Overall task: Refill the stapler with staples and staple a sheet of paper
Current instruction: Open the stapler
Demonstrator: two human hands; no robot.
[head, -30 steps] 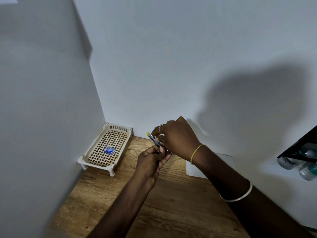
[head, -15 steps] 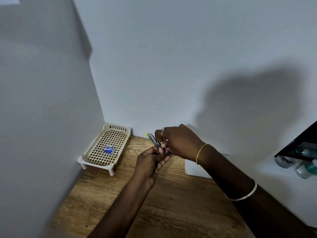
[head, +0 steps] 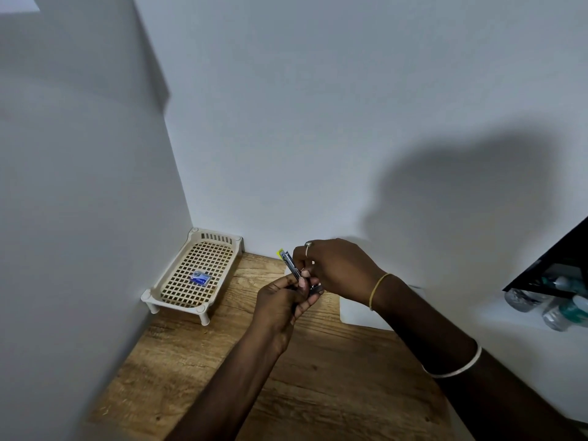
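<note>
Head view: 2 hands, left hand (head: pixel 280 305) and right hand (head: pixel 337 268), pinch stapler (head: pixel 292 265) (fingers closed).

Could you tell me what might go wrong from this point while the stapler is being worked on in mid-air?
1. The stapler is held above the wooden table between the left hand and right hand; a slip could drop it or scatter loose staples.
2. The right hand's fingers sit right at the metal mechanism, so they could get pinched if it snaps shut.
3. The small blue box lies in the slotted tray, away from both hands; reaching for it leaves a one-handed hold.
</note>
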